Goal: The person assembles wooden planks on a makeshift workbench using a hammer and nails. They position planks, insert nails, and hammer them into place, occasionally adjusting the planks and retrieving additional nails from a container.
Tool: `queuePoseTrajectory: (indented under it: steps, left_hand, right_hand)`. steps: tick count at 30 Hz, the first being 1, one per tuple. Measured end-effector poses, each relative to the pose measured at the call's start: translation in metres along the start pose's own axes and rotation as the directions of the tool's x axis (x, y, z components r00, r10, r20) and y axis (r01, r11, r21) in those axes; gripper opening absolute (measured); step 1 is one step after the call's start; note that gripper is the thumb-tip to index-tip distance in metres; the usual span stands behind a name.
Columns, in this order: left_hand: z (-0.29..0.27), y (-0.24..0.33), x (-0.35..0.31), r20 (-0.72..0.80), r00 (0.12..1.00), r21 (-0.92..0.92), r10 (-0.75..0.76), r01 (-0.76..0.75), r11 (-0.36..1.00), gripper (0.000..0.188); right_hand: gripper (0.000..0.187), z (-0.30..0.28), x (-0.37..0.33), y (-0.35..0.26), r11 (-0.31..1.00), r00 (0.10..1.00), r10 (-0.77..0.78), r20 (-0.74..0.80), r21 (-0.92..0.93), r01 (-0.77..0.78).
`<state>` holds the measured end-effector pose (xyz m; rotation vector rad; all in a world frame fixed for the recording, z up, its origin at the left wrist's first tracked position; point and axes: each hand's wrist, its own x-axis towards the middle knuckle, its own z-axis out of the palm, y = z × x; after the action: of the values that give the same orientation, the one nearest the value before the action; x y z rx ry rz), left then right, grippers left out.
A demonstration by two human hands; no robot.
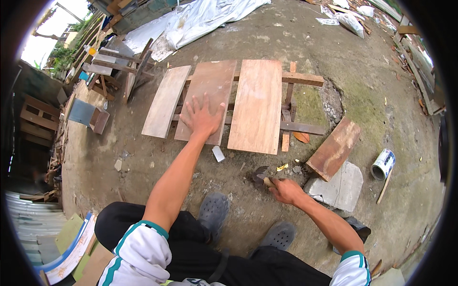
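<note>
My left hand (204,117) lies flat, fingers spread, on the middle wooden board (212,78), which is reddish brown. To its left is a narrower pale board (167,102), and to its right a lighter tan board (257,105). All three rest side by side across a low wooden frame (303,79). Low over the ground, in front of the tan board, my right hand (287,190) is closed around the short wooden handle of a putty knife (261,175). Its broad dark blade points left, apart from the boards.
A brown plank (336,148) leans on a concrete block (341,188) at the right, with a tin can (383,164) and a stick (384,187) beyond. A small white piece (218,153) lies before the boards. Wooden stools (119,64) and a plastic sheet (205,21) are farther back.
</note>
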<state>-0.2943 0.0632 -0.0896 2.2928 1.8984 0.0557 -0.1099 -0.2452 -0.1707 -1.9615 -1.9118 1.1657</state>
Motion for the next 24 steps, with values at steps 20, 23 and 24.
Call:
queuePoseTrajectory:
  steps: [20, 23, 24]
  left_hand:
    - [-0.001, -0.012, 0.006, 0.056, 0.996, 0.053, 0.063, -0.066, 0.996, 0.095]
    - [-0.009, -0.029, 0.002, 0.133, 0.968, 0.070, 0.214, -0.224, 0.972, 0.090]
    - [-0.009, -0.034, 0.000, 0.152, 0.950, 0.075, 0.274, -0.287, 0.955, 0.087]
  right_hand:
    - [0.043, 0.031, 0.024, 0.032, 0.995, 1.000, 0.021, 0.003, -0.094, -0.020]
    - [0.043, 0.049, 0.025, 0.044, 0.977, 0.999, 0.033, -0.018, -0.208, -0.036]
    - [0.041, 0.056, 0.022, 0.048, 0.975, 0.998, 0.041, -0.038, -0.217, -0.048]
